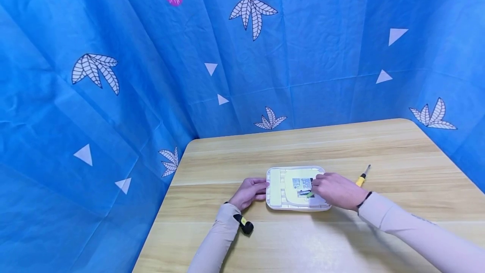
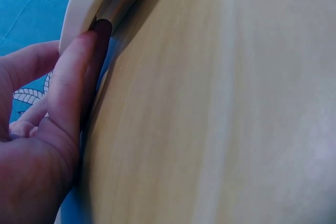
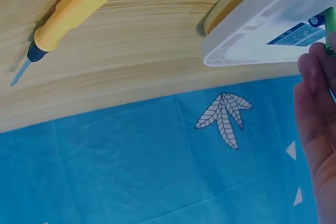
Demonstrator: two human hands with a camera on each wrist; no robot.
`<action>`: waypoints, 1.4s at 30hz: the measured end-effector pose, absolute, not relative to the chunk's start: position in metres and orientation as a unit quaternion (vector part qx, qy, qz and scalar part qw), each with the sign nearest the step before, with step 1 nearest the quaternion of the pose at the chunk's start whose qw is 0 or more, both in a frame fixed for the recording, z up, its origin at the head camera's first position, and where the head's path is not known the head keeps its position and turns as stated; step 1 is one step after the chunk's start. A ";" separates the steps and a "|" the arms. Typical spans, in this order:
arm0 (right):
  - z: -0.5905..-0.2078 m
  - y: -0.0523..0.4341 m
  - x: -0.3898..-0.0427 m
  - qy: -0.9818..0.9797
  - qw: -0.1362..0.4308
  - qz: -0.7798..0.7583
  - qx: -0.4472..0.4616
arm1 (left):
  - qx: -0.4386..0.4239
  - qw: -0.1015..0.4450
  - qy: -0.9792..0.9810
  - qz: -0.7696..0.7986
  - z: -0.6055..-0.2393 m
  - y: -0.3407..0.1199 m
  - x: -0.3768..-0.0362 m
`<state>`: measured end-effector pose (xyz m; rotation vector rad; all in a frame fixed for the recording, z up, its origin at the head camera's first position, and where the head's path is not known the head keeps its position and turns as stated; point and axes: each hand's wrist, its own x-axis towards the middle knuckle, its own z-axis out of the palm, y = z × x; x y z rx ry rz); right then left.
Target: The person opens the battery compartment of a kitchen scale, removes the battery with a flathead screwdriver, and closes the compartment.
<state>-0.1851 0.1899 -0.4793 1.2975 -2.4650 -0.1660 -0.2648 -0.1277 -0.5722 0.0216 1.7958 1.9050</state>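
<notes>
Pale sleeves (image 1: 420, 231) are seen nearest the head camera, stretched over a wood-grain table (image 1: 280, 243). On that table a white device (image 1: 291, 191) is set, its labelled face with a recess turned up. At the recess a green item (image 3: 329, 24) is apparently pinched in the fingertips of the right hand (image 1: 335, 189), by which much of it is hidden. By the left hand (image 1: 250, 192) the device's left edge is gripped. Beyond the right wrist a yellow-handled screwdriver (image 3: 76, 10) is seen; a blue curtain (image 1: 322, 58) is hung behind.
</notes>
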 end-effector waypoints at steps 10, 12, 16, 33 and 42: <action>-0.473 0.201 -0.188 -0.866 0.186 -0.030 0.463 | 0.007 0.260 0.661 0.704 -0.572 -0.127 -0.265; -0.472 0.203 -0.189 -0.866 0.188 -0.023 0.463 | 0.005 0.261 0.660 0.705 -0.572 -0.127 -0.265; -0.469 0.208 -0.189 -0.871 0.185 0.001 0.455 | 0.008 0.260 0.662 0.703 -0.570 -0.128 -0.264; -0.458 0.238 -0.202 -0.926 0.124 0.118 0.336 | 0.010 0.260 0.662 0.703 -0.574 -0.128 -0.265; -0.453 0.260 -0.213 -0.939 0.091 0.227 0.242 | 0.008 0.261 0.662 0.703 -0.572 -0.128 -0.266</action>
